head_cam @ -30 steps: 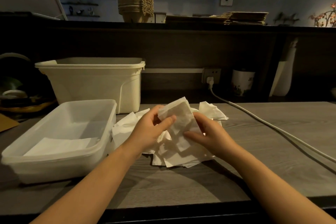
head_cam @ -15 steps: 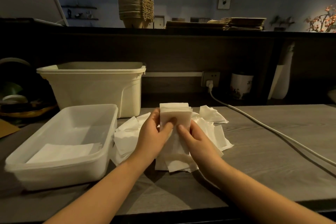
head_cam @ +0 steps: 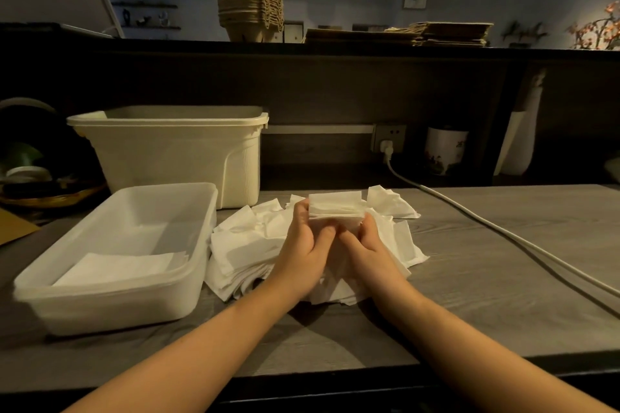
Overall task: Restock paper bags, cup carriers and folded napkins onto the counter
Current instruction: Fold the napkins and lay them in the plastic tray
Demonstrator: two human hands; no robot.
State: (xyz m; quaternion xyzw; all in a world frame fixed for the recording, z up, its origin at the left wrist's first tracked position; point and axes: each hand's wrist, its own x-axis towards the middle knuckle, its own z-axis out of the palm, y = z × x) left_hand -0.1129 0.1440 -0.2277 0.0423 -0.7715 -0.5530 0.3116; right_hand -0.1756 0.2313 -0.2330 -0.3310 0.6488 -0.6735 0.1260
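My left hand and my right hand together hold a folded white napkin just above a loose pile of white napkins on the grey wooden table. Fingers of both hands curl round the napkin's lower edge. A clear plastic tray to the left holds a flat stack of folded napkins. On the raised dark counter at the back stand a stack of brown cup carriers and flat brown paper bags.
A cream plastic bin stands behind the tray. A white power cable runs from a wall socket across the table to the right. A white patterned cup sits at the back wall. Dark dishes lie far left.
The napkin went from unfolded and crumpled to folded into a compact rectangle, and both hands have tipped it flatter, lower over the pile.
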